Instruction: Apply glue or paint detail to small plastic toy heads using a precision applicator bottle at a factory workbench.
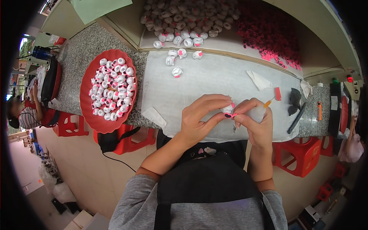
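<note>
Over the white sheet, my left hand (194,119) is closed, pinching a small white ball-like piece (227,109) with pink and black parts. Fingertips of my right hand (257,128) meet it at a small pink piece (234,115). Tucked in that same right hand is a translucent squeeze bottle (257,113) with an orange nozzle (267,104), pointing away from the white piece. Several similar white-and-pink pieces (177,72) lie loose on the sheet, ahead and left of my hands. My fingers partly hide the held pieces.
To the left stands a red scalloped tray (86,111) heaped with white-and-pink pieces. A shelf ahead bears a pile of white pieces (188,19) and many small pink parts (268,34). Paper scraps (154,116), a dark pen-like tool (296,119) and red stools (301,156) are around; another person (28,115) sits far left.
</note>
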`<state>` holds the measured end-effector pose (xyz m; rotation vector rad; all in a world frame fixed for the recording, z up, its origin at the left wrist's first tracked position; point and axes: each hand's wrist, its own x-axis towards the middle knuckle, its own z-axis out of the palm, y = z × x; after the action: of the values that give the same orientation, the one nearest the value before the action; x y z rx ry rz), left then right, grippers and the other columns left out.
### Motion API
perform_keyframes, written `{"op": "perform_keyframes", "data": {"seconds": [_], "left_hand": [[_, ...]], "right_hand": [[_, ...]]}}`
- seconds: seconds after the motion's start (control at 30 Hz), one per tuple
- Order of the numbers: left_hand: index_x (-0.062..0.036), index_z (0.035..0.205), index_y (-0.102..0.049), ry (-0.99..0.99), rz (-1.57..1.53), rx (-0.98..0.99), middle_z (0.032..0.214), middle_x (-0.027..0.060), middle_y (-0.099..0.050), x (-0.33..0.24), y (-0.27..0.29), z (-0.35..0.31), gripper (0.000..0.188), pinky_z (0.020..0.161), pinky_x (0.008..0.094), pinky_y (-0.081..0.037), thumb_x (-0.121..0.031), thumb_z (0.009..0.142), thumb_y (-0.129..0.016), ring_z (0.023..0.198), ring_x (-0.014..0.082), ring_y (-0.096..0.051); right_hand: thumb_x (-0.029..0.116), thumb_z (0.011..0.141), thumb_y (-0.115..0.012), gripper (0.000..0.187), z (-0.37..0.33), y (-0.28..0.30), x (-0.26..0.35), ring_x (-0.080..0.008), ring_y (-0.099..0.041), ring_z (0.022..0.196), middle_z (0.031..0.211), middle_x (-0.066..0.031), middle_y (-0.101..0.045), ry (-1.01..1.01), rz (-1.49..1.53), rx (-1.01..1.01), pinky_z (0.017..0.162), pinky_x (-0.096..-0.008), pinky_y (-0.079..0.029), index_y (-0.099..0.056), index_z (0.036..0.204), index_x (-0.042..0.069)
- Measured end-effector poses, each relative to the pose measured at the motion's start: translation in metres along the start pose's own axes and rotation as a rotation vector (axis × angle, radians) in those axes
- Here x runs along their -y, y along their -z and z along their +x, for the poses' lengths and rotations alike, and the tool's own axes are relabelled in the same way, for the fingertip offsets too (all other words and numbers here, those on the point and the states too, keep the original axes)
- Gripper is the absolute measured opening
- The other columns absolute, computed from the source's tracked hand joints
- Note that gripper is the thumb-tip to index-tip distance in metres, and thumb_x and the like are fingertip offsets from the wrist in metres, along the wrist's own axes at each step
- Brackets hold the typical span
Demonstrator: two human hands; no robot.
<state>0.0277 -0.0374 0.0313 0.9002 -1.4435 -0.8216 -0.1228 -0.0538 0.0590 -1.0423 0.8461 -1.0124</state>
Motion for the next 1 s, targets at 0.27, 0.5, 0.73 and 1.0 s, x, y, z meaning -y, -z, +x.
{"op": "perform_keyframes", "data": {"seconds": [0.27,0.5,0.73,1.0], "left_hand": [[0.001,0.084,-0.055,-0.071,0.056,0.058,0.09,0.0149,-0.055,-0.006,-0.002,0.003,0.025,0.07,0.0274,-0.043,0.004,0.061,-0.061,0.082,0.0219,-0.054],[0.001,0.094,-0.049,0.141,-0.457,0.009,0.099,0.0167,-0.05,-0.001,-0.001,-0.005,0.027,0.074,0.0287,-0.043,0.006,0.068,-0.055,0.09,0.0212,-0.05],[0.0013,0.091,-0.05,0.298,-0.58,0.069,0.095,0.0157,-0.052,-0.003,0.002,-0.006,0.022,0.088,0.0369,-0.032,0.002,0.069,-0.054,0.092,0.0212,-0.049],[0.0011,0.087,-0.052,0.271,-0.593,0.123,0.093,0.0168,-0.054,0.0,0.001,-0.005,0.019,0.091,0.0423,-0.026,0.001,0.068,-0.056,0.094,0.0239,-0.049]], "right_hand": [[-0.005,0.065,-0.058,0.009,-0.005,0.002,-0.001,-0.008,-0.046,0.056,0.069,-0.0066,-0.053,0.036,-0.062,-0.073,0.047,-0.0183,-0.037,-0.051,0.069,0.0],[-0.004,0.06,-0.061,0.029,-0.007,-0.005,-0.009,-0.0096,-0.047,0.058,0.073,-0.0095,-0.051,0.191,-0.096,-0.088,0.048,-0.0167,-0.035,-0.046,0.084,0.0],[-0.004,0.06,-0.064,0.035,-0.004,-0.009,-0.008,-0.0069,-0.048,0.061,0.08,-0.0061,-0.055,0.105,-0.054,0.034,0.057,-0.0177,-0.039,-0.05,0.092,-0.001],[-0.007,0.055,-0.062,0.029,-0.007,-0.002,-0.012,-0.0134,-0.051,0.055,0.081,-0.0115,-0.055,0.041,0.034,0.034,0.043,-0.021,-0.037,-0.049,0.08,0.0]]}}
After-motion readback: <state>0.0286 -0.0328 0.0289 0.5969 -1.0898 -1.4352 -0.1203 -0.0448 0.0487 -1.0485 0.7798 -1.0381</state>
